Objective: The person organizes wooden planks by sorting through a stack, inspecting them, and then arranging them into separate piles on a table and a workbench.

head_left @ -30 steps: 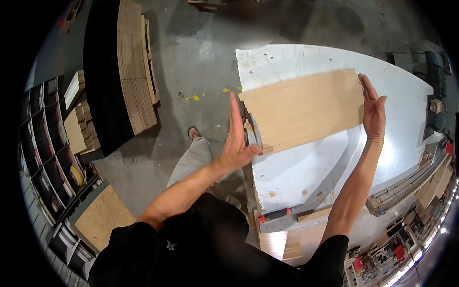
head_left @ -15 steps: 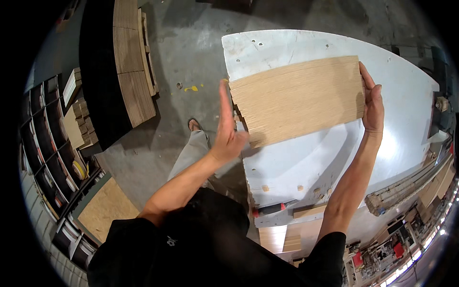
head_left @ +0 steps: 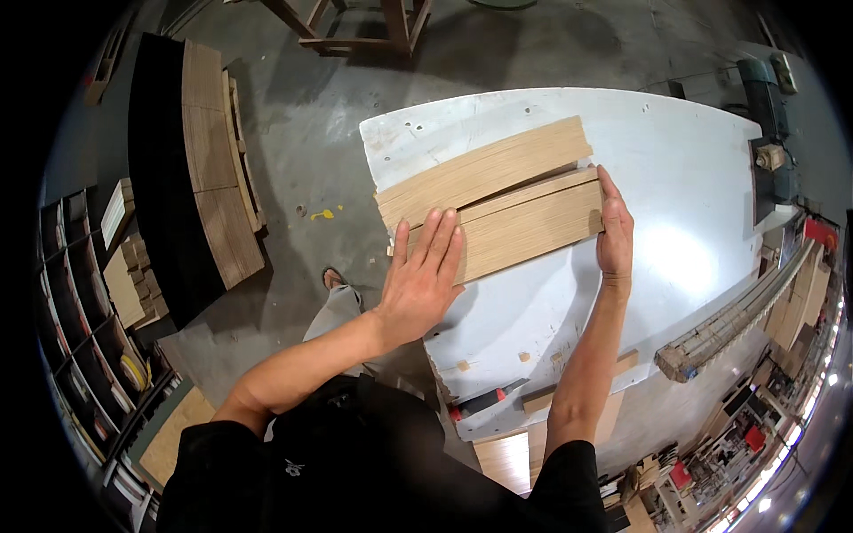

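Note:
Thin light-brown wood strips (head_left: 533, 226) lie side by side in a near group on the white tabletop. A far group of wood strips (head_left: 484, 167) is parted from it by a dark gap that widens to the right. My left hand (head_left: 422, 280) lies flat over the left part of the near group, its fingers stretched out and slightly apart. At the right end of that group, my right hand (head_left: 615, 233) rests against the strip ends with its fingers extended along them. The strips' left ends are partly hidden by my left hand.
Close to the near edge of the white tabletop (head_left: 693, 191) lies a red-and-black tool (head_left: 487, 400). A loose wood piece (head_left: 582, 382) is right of it. Stacked boards (head_left: 222, 191) stand on the floor at left, and a wooden frame stand (head_left: 364, 35) is at the far side.
The single wide row of strips has split into two groups with a gap between. My left hand has moved from beside the left ends to on top of the near group.

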A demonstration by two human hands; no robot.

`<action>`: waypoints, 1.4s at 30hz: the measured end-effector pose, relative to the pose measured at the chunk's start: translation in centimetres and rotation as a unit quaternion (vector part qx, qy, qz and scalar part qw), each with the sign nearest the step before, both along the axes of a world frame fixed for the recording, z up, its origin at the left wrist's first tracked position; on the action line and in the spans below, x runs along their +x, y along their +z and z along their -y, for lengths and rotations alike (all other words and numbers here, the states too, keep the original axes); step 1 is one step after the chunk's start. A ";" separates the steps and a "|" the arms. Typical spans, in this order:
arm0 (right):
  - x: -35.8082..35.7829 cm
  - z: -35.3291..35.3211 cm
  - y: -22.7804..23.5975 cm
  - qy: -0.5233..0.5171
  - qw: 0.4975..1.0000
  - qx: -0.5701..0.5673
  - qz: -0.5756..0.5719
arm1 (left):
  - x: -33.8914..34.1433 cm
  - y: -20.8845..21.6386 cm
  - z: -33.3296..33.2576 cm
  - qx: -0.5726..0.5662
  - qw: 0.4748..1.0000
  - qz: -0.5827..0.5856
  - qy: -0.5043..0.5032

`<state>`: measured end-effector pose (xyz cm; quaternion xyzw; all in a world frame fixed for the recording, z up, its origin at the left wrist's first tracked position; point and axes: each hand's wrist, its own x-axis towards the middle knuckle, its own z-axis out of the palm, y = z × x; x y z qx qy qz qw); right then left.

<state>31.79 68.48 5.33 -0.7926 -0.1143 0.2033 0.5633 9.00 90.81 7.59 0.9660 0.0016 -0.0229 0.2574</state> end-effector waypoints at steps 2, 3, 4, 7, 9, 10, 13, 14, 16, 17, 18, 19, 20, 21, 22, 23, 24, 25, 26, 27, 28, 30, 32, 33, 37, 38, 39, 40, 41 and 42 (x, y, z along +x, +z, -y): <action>-0.7 0.4 0.3 -0.005 1.000 0.006 -0.027 | 0.5 0.1 0.2 -0.002 1.000 -0.001 -0.006; -1.3 0.8 0.6 -0.011 1.000 -0.002 -0.018 | 0.8 0.3 0.5 -0.003 1.000 -0.002 -0.007; -2.0 1.3 0.6 -0.010 1.000 -0.001 -0.017 | 0.9 0.2 0.8 -0.002 1.000 -0.001 -0.007; -4.4 4.0 -0.3 -0.053 0.998 0.016 -0.019 | 1.8 -0.5 2.3 0.038 0.999 0.007 -0.025; -6.3 5.3 -0.9 -0.056 0.998 0.026 -0.018 | 2.2 -0.8 3.2 0.097 0.994 0.003 -0.050; -7.1 5.6 -0.7 -0.062 0.997 0.034 -0.019 | 2.6 -0.9 3.5 0.102 0.994 0.004 -0.041; -8.1 5.4 0.9 -0.048 0.997 -0.048 -0.033 | 3.2 -0.7 3.7 0.080 0.995 -0.045 -0.044; -7.6 5.5 1.1 -0.044 0.995 -0.079 -0.042 | 3.5 -0.5 3.7 0.062 0.996 -0.059 -0.039; -5.7 4.5 0.9 -0.006 0.977 -0.168 0.129 | 3.7 -3.0 4.7 -0.006 0.999 0.047 -0.007; -5.0 2.2 1.9 0.035 0.963 -0.195 0.181 | 3.8 -2.4 4.4 0.005 0.998 0.051 -0.021; -4.2 -0.5 3.9 0.070 0.944 -0.218 0.238 | 3.7 -1.6 4.0 0.015 0.998 0.056 -0.036; -3.3 -2.3 4.8 0.135 0.918 -0.249 0.276 | 3.7 -1.4 4.3 0.002 0.997 0.074 -0.029; -2.4 -4.3 5.4 0.194 0.885 -0.278 0.318 | 3.3 -1.2 4.0 -0.011 0.995 0.094 -0.025; -2.0 -6.9 6.1 0.257 0.845 -0.305 0.358 | 2.4 -0.4 2.9 -0.009 0.996 0.077 -0.051; -2.0 -9.4 6.4 0.319 0.795 -0.329 0.397 | 1.1 0.6 1.9 -0.013 0.996 0.056 -0.071; -2.2 -11.2 6.5 0.370 0.770 -0.347 0.388 | -0.7 1.3 0.8 -0.018 0.995 0.063 -0.070; -2.4 -12.7 5.8 0.384 0.768 -0.326 0.396 | -3.1 1.9 -0.8 -0.024 0.995 0.068 -0.071; -2.4 -13.5 5.2 0.418 0.735 -0.354 0.400 | -5.0 2.8 -2.8 -0.010 0.996 0.067 -0.054; -2.4 -14.2 5.1 0.449 0.698 -0.384 0.404 | -7.1 4.1 -4.8 -0.044 0.996 0.035 -0.064; -2.4 -14.8 5.2 0.461 0.691 -0.376 0.411 | -9.1 5.0 -6.6 -0.086 0.993 0.009 -0.076; -2.1 -14.8 4.7 0.466 0.685 -0.369 0.422 | -11.1 5.4 -8.5 -0.061 0.996 -0.006 -0.059; -0.1 -13.5 3.0 0.463 0.690 -0.387 0.400 | -14.5 6.3 -13.5 -0.060 0.997 -0.037 -0.032; 0.1 -13.4 2.3 0.464 0.693 -0.374 0.405 | -19.1 6.8 -19.1 0.013 0.996 -0.088 0.014; 0.1 -13.3 2.4 0.453 0.700 -0.376 0.405 | -20.9 7.1 -22.5 0.027 0.994 -0.101 0.036; -3.2 -14.0 3.1 0.402 0.745 -0.426 0.320 | -29.1 10.0 -37.0 0.129 0.972 -0.072 0.182; -4.2 -13.9 3.8 0.374 0.761 -0.445 0.289 | -30.2 11.0 -40.9 0.141 0.964 -0.080 0.212; -5.2 -13.3 4.2 0.344 0.767 -0.454 0.296 | -31.1 11.9 -45.4 0.137 0.960 -0.051 0.238; -8.0 -15.4 6.1 0.359 0.728 -0.489 0.319 | -33.5 12.1 -49.6 0.147 0.954 -0.016 0.259; -9.8 -16.0 6.7 0.319 0.751 -0.512 0.269 | -34.7 12.8 -53.5 0.186 0.939 -0.046 0.285; -11.3 -16.2 6.8 0.277 0.772 -0.528 0.218 | -36.7 12.7 -57.4 0.212 0.934 -0.022 0.288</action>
